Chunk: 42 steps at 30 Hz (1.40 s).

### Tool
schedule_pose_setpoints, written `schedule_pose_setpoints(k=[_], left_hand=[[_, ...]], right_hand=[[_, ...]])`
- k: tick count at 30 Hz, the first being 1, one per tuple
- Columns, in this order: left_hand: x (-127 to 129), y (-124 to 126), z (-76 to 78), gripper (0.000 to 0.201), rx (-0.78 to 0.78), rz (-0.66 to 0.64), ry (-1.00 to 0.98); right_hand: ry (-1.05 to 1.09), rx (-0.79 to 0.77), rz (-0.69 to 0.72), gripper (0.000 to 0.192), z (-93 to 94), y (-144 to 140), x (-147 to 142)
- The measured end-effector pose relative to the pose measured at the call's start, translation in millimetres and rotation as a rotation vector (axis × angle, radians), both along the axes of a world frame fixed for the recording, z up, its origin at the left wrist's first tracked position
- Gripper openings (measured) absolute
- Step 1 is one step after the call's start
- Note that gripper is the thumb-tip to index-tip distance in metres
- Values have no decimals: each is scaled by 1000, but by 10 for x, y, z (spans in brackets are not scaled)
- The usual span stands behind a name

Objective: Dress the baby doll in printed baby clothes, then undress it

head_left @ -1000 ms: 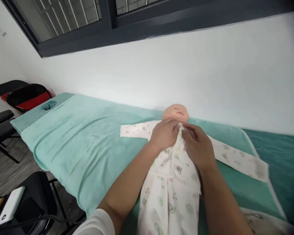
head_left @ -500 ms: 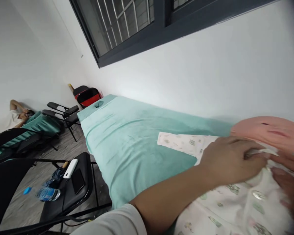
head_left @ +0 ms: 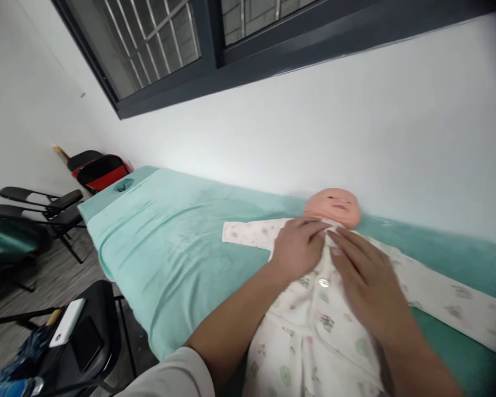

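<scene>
A doll (head_left: pixel 333 207) dressed in a printed romper (head_left: pixel 314 325) is laid on its back on a green towel (head_left: pixel 169 242) over a bed set against the wall (head_left: pixel 355 121). The left hand (head_left: pixel 298 247) is pressed, fingers curled, on the romper's upper chest just below the collar; whether cloth is pinched under it cannot be told. The right hand (head_left: pixel 366 278) is laid flat and open across the chest, fingers stretched toward the collar, with nothing gripped. A snap (head_left: pixel 324 283) is seen on the front placket between the two hands. The step in hand is judged to be the closing and smoothing of the neck opening: it would be done well if the two front edges were kept lined up, the cloth held taut by the left hand while each snap is pressed squarely, and the fabric smoothed from the collar downward so no fold is trapped. The doll's long axis is run from the near edge of the bed toward the wall, head pointed to the wall, legs toward the person; the sleeves (head_left: pixel 248 232) are spread out to either side along the bed. A chair (head_left: pixel 86 342) with a white device (head_left: pixel 67 330) is stood at the left.
</scene>
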State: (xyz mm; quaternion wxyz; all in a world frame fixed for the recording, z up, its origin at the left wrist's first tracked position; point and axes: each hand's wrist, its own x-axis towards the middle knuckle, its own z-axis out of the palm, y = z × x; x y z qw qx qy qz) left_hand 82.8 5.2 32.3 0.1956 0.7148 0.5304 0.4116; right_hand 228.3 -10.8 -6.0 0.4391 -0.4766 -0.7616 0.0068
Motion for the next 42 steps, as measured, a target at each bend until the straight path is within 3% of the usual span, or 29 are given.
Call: schedule_pose_setpoints(k=[3,8,12,18,23,34,42], left_hand=[[-28,24,16,30,-52,-37,-114],[-74,49,45,26,-184,-107,-320],[-80,32,60,24,-205,-115,-383],[-48,22,38,17,-176,-96,-335],[-18,9,39,29,-111,-40,-244],[-39,-1,90,36,-61,-74,-136],[-45,-44,104,44,-95,-73,17]], right_hand=[[67,-81,47,43,78,-67,-42],[257,-346,-37,40,204,-147,-100],[308,-395,-32,40,252,-173,-109],[308,-402,-35,44,256,-167,-98],[295,-377,-17,45,242,-149,-96],[386,-374,-15,40,240,-146,-103],[492,-492,-82,45,274,-180,-128]])
